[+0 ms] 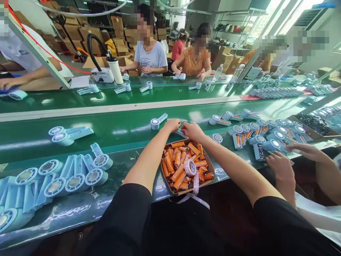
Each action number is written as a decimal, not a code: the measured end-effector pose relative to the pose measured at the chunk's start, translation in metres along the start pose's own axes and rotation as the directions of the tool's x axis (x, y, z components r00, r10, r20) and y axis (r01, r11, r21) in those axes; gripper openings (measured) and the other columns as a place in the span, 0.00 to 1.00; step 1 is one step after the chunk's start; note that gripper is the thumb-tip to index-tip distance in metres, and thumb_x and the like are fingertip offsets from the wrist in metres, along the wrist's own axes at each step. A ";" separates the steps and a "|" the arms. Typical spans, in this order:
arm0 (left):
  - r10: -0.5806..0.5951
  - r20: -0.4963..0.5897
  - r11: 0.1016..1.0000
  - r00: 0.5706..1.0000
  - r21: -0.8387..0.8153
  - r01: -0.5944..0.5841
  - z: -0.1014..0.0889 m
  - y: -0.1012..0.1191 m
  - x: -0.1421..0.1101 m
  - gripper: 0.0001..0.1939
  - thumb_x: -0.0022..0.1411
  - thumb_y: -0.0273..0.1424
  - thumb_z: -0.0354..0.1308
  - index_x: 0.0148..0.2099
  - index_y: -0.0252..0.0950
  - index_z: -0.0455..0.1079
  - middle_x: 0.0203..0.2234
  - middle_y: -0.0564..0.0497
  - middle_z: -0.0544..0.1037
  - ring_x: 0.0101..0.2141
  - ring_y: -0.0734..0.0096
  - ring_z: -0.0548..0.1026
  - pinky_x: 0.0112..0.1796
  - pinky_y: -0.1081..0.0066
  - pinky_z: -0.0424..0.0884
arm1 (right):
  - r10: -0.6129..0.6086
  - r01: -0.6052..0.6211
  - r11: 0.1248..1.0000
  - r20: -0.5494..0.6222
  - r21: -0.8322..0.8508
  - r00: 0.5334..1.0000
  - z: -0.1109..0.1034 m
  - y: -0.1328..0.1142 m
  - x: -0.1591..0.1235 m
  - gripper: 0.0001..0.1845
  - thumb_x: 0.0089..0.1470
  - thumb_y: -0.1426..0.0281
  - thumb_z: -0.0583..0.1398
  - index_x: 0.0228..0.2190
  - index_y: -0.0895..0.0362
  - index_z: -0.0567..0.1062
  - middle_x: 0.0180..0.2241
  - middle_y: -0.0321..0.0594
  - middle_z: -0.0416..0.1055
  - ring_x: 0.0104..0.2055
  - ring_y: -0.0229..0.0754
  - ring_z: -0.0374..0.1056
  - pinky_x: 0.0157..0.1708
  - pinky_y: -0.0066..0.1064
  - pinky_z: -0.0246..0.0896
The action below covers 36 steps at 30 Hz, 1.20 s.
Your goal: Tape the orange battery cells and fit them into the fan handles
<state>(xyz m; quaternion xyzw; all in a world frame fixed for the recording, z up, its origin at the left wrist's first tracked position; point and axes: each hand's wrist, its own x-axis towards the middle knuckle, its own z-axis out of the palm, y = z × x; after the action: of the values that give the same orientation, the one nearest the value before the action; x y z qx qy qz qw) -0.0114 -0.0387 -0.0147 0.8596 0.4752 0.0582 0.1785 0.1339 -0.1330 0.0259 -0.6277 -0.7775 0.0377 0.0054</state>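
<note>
Two green lanes (pixel 119 119) run across in front of both hands, pale divider strip (pixel 112 110) between them. Glossy worktop (pixel 121 177) on the near side, under the forearms.

Left-hand side, on the worktop: overlapping pile of light-blue round-headed housings (pixel 77 182). Right of the right hand: second cluster of housings (pixel 271 145), several with orange pieces in the handles, co-worker's hands (pixel 281 165) at its near edge.

Cardboard tray (pixel 170 189) sits just nearer the wearer than both hands, between the forearms, full of orange-wrapped cylinders (pixel 178 172).

Left hand (pixel 173 125) and right hand (pixel 192 131) are close together, fingers bent inward over a light-blue part (pixel 181 133), mostly hidden. Part is below the fingertips, right hand nearest; can't tell whether either hand grips it.

Housing pair (pixel 62 137) well left of the left hand; single housing (pixel 155 123) just left of it. Round-faced piece (pixel 217 138) right of the right hand.

Printed tape roll (pixel 190 167) lies on the cylinders, loose end over the tray's near edge.
</note>
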 end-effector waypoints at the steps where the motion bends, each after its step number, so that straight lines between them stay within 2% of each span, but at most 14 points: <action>1: -0.001 -0.001 1.000 1.000 -0.014 0.001 0.001 0.000 0.002 0.19 0.73 0.42 0.62 0.58 0.36 0.74 0.54 0.43 0.78 0.52 0.59 0.78 0.53 0.52 0.78 | -0.005 0.005 1.000 0.008 0.007 1.000 0.001 0.002 0.000 0.16 0.70 0.67 0.56 0.52 0.53 0.80 0.46 0.44 0.84 0.48 0.51 0.78 0.44 0.33 0.66; 4: 0.008 -0.010 0.999 1.000 -0.044 -0.008 0.002 0.000 0.005 0.17 0.73 0.41 0.60 0.55 0.36 0.75 0.52 0.44 0.80 0.51 0.59 0.79 0.54 0.53 0.76 | -0.019 0.018 1.000 0.036 0.017 0.999 0.002 0.004 0.003 0.16 0.70 0.66 0.57 0.53 0.55 0.79 0.46 0.48 0.84 0.48 0.52 0.78 0.45 0.34 0.66; 9: 0.016 -0.038 0.998 0.999 -0.063 -0.018 0.002 0.000 0.008 0.12 0.71 0.35 0.57 0.51 0.40 0.79 0.47 0.46 0.85 0.52 0.59 0.79 0.51 0.67 0.71 | -0.035 0.033 0.999 0.083 0.019 0.996 0.005 0.006 0.008 0.21 0.70 0.60 0.58 0.57 0.56 0.79 0.50 0.53 0.82 0.51 0.57 0.77 0.48 0.38 0.67; 14: 0.019 -0.036 0.998 0.999 -0.065 -0.021 0.002 0.008 0.010 0.14 0.70 0.36 0.57 0.52 0.39 0.79 0.47 0.46 0.85 0.50 0.60 0.80 0.49 0.70 0.71 | -0.049 0.043 0.998 0.134 0.047 0.990 0.009 0.007 0.014 0.16 0.63 0.66 0.65 0.51 0.52 0.84 0.47 0.49 0.84 0.52 0.58 0.77 0.52 0.40 0.67; 17: 0.004 -0.030 0.999 1.000 -0.041 -0.006 -0.004 0.015 0.008 0.14 0.71 0.36 0.56 0.51 0.39 0.79 0.47 0.45 0.85 0.49 0.61 0.80 0.49 0.70 0.71 | -0.041 0.029 0.994 0.110 0.103 0.993 -0.001 0.008 0.015 0.12 0.59 0.68 0.68 0.44 0.52 0.87 0.44 0.47 0.85 0.49 0.56 0.79 0.51 0.39 0.68; 20: -0.064 -0.058 0.998 0.996 -0.006 0.064 -0.017 0.022 0.005 0.15 0.73 0.35 0.53 0.54 0.40 0.78 0.48 0.44 0.85 0.50 0.59 0.80 0.49 0.69 0.73 | -0.012 0.010 0.981 0.012 0.193 1.000 -0.020 0.017 -0.002 0.11 0.64 0.67 0.64 0.45 0.51 0.87 0.45 0.44 0.85 0.49 0.52 0.79 0.50 0.35 0.67; 23: -0.141 -0.106 0.990 0.984 0.011 0.143 -0.036 0.030 -0.007 0.19 0.74 0.35 0.49 0.59 0.37 0.75 0.51 0.38 0.83 0.51 0.53 0.80 0.50 0.63 0.74 | 0.047 -0.014 0.959 -0.111 0.282 0.993 -0.032 0.032 -0.048 0.16 0.70 0.66 0.57 0.48 0.54 0.85 0.46 0.43 0.85 0.47 0.45 0.79 0.47 0.31 0.68; 26: -0.106 -0.131 0.994 0.986 0.012 0.108 -0.049 0.042 -0.046 0.22 0.75 0.36 0.49 0.65 0.37 0.71 0.57 0.38 0.79 0.57 0.50 0.77 0.55 0.58 0.73 | 0.135 -0.042 0.881 -0.166 0.471 0.977 -0.024 0.045 -0.121 0.19 0.67 0.57 0.61 0.32 0.55 0.85 0.29 0.40 0.83 0.31 0.42 0.75 0.33 0.29 0.65; 29: 0.135 -0.040 0.991 0.990 -0.011 -0.136 -0.043 0.053 -0.116 0.21 0.73 0.41 0.56 0.64 0.46 0.73 0.60 0.49 0.79 0.60 0.57 0.75 0.61 0.64 0.70 | 0.169 0.003 0.698 -0.169 0.716 0.971 0.001 0.048 -0.198 0.32 0.61 0.45 0.63 0.15 0.53 0.75 0.15 0.37 0.71 0.19 0.38 0.64 0.24 0.30 0.58; 30: 0.320 0.057 0.947 0.946 -0.041 -0.318 -0.037 0.056 -0.141 0.21 0.72 0.43 0.58 0.64 0.48 0.73 0.59 0.50 0.79 0.61 0.56 0.74 0.62 0.63 0.68 | 0.171 0.024 0.642 -0.174 0.767 0.970 0.010 0.046 -0.219 0.35 0.62 0.43 0.61 0.14 0.53 0.74 0.14 0.36 0.70 0.18 0.38 0.63 0.23 0.30 0.57; 31: 0.462 0.140 0.887 0.876 -0.054 -0.459 -0.030 0.058 -0.166 0.23 0.71 0.45 0.60 0.65 0.50 0.74 0.60 0.50 0.79 0.62 0.55 0.73 0.64 0.62 0.67 | 0.176 0.038 0.595 -0.176 0.803 0.969 0.018 0.042 -0.235 0.35 0.62 0.41 0.59 0.15 0.53 0.75 0.13 0.36 0.68 0.17 0.38 0.62 0.22 0.30 0.57; 32: 0.530 0.160 0.845 0.833 -0.023 -0.534 -0.022 0.060 -0.188 0.22 0.71 0.44 0.61 0.64 0.51 0.74 0.61 0.49 0.78 0.63 0.54 0.73 0.66 0.59 0.65 | 0.177 0.051 0.558 -0.179 0.829 0.968 0.024 0.036 -0.247 0.36 0.63 0.41 0.58 0.16 0.52 0.76 0.12 0.36 0.68 0.17 0.38 0.62 0.22 0.30 0.57; 34: 0.585 0.090 0.801 0.806 0.096 -0.592 -0.010 0.062 -0.223 0.19 0.73 0.38 0.59 0.62 0.47 0.75 0.61 0.45 0.78 0.61 0.53 0.74 0.65 0.54 0.67 | 0.185 0.073 0.507 -0.191 0.859 0.964 0.031 0.022 -0.258 0.35 0.65 0.42 0.57 0.18 0.53 0.78 0.14 0.36 0.69 0.18 0.38 0.63 0.23 0.30 0.60; 36: 0.618 -0.073 0.777 0.783 0.203 -0.595 -0.005 0.063 -0.244 0.15 0.74 0.32 0.57 0.59 0.40 0.76 0.59 0.42 0.79 0.58 0.55 0.76 0.61 0.54 0.72 | 0.209 0.087 0.458 -0.203 0.885 0.957 0.029 0.004 -0.255 0.31 0.65 0.44 0.59 0.24 0.55 0.81 0.20 0.39 0.75 0.22 0.39 0.67 0.26 0.30 0.63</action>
<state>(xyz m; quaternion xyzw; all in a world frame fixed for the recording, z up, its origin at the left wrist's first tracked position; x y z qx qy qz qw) -0.0946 -0.2721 0.0301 0.9728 0.1865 0.1305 0.0438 0.1900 -0.3822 0.0062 -0.5591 -0.6114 0.3461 0.4402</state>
